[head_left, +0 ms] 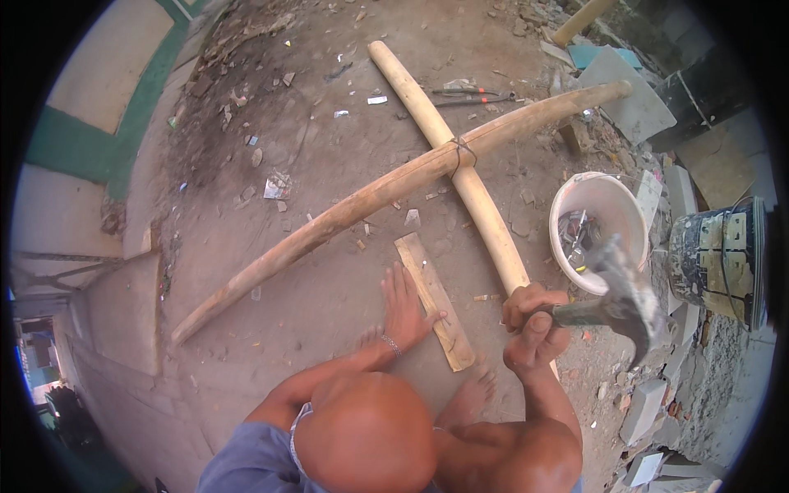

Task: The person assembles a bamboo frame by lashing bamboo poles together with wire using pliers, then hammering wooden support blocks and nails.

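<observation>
A short, flat wooden board (444, 316) lies on the dirt in front of me, with a small nail-like thing (424, 264) on its upper part. My left hand (403, 304) rests along the board's left edge, fingers stretched out and thumb reaching across the wood. On the right, my right hand (536, 324) is wrapped round the handle of a claw hammer (633, 304). The hammer's head is raised, blurred, and overlaps the rim of a white bucket (625, 201) in the picture. No contact shows between hammer and board.
Farther off, a long curved pole (329, 218) crosses a lighter pole (415, 99), bound with dark cord (462, 154). Long-handled cutters (472, 100) lie beyond. Metal tools (579, 234) sit inside the bucket. A paint-stained container (715, 263) and rubble (645, 411) line the right side.
</observation>
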{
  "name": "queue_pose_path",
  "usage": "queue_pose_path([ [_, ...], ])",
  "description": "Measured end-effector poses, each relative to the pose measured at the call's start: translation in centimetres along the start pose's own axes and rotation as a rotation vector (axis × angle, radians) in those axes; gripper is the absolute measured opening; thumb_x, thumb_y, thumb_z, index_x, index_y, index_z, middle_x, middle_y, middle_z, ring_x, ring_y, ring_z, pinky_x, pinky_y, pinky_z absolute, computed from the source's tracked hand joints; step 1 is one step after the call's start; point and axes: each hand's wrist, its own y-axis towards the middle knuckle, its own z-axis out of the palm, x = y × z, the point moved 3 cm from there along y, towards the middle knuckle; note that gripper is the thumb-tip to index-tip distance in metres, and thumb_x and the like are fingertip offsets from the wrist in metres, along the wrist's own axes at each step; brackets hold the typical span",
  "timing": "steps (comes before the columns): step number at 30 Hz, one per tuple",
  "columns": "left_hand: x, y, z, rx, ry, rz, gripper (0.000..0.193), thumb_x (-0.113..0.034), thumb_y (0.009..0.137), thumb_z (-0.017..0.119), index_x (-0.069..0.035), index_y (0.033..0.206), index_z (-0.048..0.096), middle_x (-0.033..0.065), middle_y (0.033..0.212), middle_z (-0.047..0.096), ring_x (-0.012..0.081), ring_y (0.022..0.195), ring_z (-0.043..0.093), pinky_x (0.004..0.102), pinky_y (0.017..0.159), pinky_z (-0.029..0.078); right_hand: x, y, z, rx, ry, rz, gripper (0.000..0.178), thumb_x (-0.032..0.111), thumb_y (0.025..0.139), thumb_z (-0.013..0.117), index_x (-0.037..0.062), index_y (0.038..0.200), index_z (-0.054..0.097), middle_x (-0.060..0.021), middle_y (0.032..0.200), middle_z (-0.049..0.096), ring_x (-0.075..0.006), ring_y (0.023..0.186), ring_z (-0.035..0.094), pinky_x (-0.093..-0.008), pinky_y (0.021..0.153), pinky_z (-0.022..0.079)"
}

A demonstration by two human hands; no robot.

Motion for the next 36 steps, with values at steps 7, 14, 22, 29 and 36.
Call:
queue_pose_path([
  [7,-2.8,0.6,-3.0,0.381,0.328,0.911,0.082,-0.034,0.087,0.072,-0.002,0.155,0.037,0.0163,0.161,0.036,0.0326,0.153,0.03,0.0563,0.129,0.016,-8.7,-16.0,-6.3,0.087,-0.511,0.596,0.031,0.029,0.105,0.06,0.002,0.091,0.058,-0.0076,0.06,0.052,-0.0195,0.053,0.051,-0.0376,0.053,0.041],
  [14,-4.0,2.7,-2.0,0.45,0.55,1.184,0.035,-0.018,0.092,0.056,-0.001,0.122,0.064,0.014,0.137,0.055,0.0304,0.141,0.047,0.0539,0.128,0.024,-7.4,-20.5,-11.0,-0.34,-0.376,0.78,0.037,0.034,0.109,0.053,0.0042,0.086,0.054,0.0007,0.061,0.05,-0.0089,0.053,0.047,-0.0288,0.049,0.037],
  [22,-6.6,5.0,-8.5,0.436,0.274,0.934,0.054,-0.031,0.089,0.071,-0.001,0.132,0.055,0.0168,0.13,0.061,0.035,0.131,0.057,0.0482,0.119,0.039,-3.9,-20.3,-13.8,-0.701,-0.154,0.649,0.034,0.034,0.111,0.049,0.0074,0.088,0.048,0.0021,0.061,0.04,-0.0067,0.049,0.038,-0.0245,0.045,0.033],
  [29,-8.3,10.0,-19.7,0.266,-0.695,0.473,0.072,-0.048,0.099,0.066,0.003,0.145,0.043,0.0181,0.136,0.061,0.0288,0.129,0.061,0.0434,0.104,0.052,-4.2,-20.3,-14.4,-0.709,-0.16,0.593,0.037,0.037,0.111,0.046,0.0079,0.088,0.049,0.0004,0.062,0.042,-0.0093,0.049,0.04,-0.0265,0.045,0.036],
  [36,-9.4,10.8,-20.9,0.231,-1.119,0.422,0.071,-0.049,0.104,0.057,0.004,0.147,0.041,0.0182,0.143,0.057,0.0307,0.134,0.057,0.0444,0.105,0.053,-5.5,-16.5,-9.5,-0.23,-0.08,0.738,0.029,0.027,0.11,0.051,0.0033,0.093,0.056,0.0029,0.066,0.05,-0.0071,0.056,0.045,-0.0287,0.052,0.038],
])
